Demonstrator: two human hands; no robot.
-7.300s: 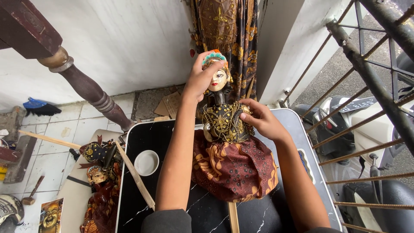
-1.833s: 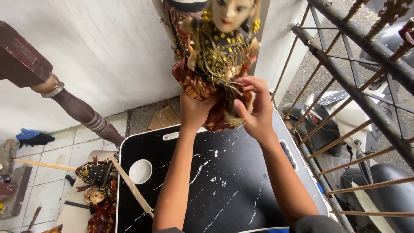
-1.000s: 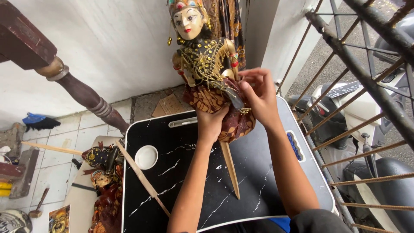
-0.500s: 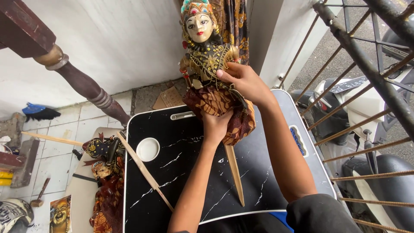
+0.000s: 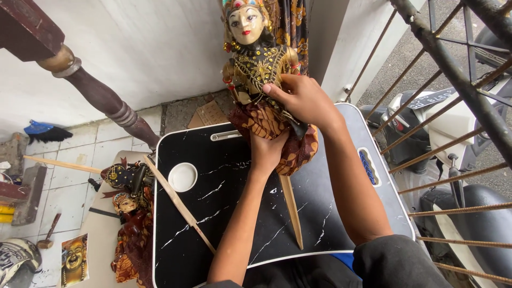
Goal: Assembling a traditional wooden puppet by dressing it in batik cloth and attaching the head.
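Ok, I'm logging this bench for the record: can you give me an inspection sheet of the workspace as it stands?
Surface: black marble-look lap tray with a white round recess.
Job's things: rod puppet held upright above the tray, its wooden rod pointing down.
Clutter: second puppet lying left of the tray; long wooden stick; small hammer; brush.
Grippers: left hand grips the skirt from below; right hand pinches the waist.
Cables: nothing seen.
Surroundings: white wall, tiled floor, metal railing, parked scooter.

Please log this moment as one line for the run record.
left hand: grips puppet under skirt | right hand: on its waist | puppet: upright above black tray
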